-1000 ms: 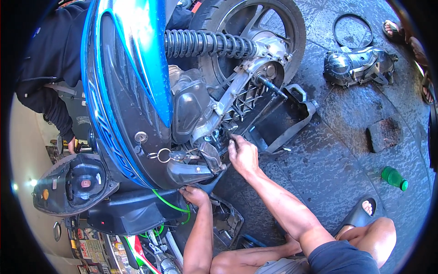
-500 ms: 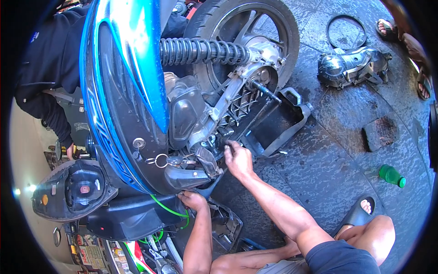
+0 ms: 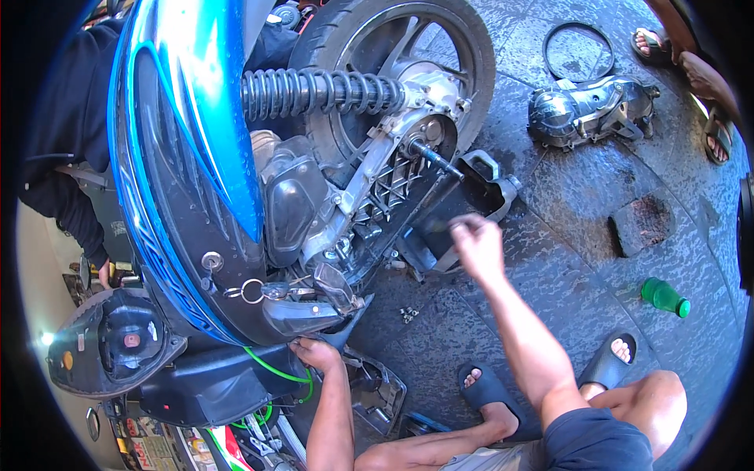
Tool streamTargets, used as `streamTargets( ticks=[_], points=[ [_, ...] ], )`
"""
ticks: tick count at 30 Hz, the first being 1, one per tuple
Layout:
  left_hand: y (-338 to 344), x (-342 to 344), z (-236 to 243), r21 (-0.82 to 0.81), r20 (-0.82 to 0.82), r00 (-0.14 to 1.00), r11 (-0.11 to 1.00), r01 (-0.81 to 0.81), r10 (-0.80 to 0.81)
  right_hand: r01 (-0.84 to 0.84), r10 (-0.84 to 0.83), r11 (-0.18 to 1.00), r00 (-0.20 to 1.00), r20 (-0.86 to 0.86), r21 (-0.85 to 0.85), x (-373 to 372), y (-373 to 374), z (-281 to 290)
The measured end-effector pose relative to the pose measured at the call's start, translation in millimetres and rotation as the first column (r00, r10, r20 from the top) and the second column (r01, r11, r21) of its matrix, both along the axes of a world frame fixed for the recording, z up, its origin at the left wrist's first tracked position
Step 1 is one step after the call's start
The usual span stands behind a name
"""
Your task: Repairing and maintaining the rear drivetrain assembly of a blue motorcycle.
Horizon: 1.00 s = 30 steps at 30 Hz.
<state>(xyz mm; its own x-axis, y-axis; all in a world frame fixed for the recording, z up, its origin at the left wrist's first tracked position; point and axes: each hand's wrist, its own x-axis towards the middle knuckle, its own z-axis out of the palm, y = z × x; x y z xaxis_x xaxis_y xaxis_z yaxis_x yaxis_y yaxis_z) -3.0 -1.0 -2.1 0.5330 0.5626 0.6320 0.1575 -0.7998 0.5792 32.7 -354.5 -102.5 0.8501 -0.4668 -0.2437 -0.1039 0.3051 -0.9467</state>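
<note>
A blue and black scooter fills the left side, with its engine and transmission side exposed. My left hand is closed on the edge of a black plastic body panel low on the scooter, its fingertips partly hidden. My right hand is raised in front of a black open container on the floor. Its fingers are smeared by motion, so I cannot make out whether they hold anything. A metal shaft sticks out of the transmission toward the container.
A removed engine cover and a black belt ring lie at the far right. A green bottle lies nearer. Small metal parts are on the floor. Another person's arm reaches in at left; another's feet show at upper right.
My right hand has moved away from the engine's lower area, to the right and slightly upward. My left hand stays at the panel. The whole view has shifted slightly.
</note>
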Motion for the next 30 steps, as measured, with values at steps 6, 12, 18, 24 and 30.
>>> streamTargets(
  ticks=[6, 12, 18, 24, 30],
  points=[
    [-16.2, 2.2, -5.9, -0.01, -0.032, 0.999, 0.999, -0.036, 0.036, -0.241, 0.058, 0.44, 0.969, -0.241, -0.865, 67.4, -52.3, -61.6],
    [-8.9, -4.7, -4.2, 0.015, 0.024, 1.0, 1.0, 0.012, -0.012, -0.518, 0.246, 0.304, 0.854, -0.459, -0.8, 85.0, -45.1, -59.2],
    [-6.9, -4.5, -8.7, -0.002, 0.0, 1.0, 1.0, 0.01, -0.01, -0.224, 0.059, 0.79, 0.954, -0.293, -0.57, 36.1, -36.7, -16.2],
    [-10.1, 2.5, 4.5, -0.007, -0.017, 1.0, 1.0, -0.015, 0.015, -0.06, 0.06, 0.998, 0.998, -0.009, -0.004, -15.2, -3.1, 39.1],
    [-6.3, -1.9, -5.1, 0.005, -0.058, 0.997, 0.999, -0.044, 0.044, -0.166, 0.209, 0.973, 0.927, 0.311, -0.158, -7.0, 73.0, 47.2]
  ],
)
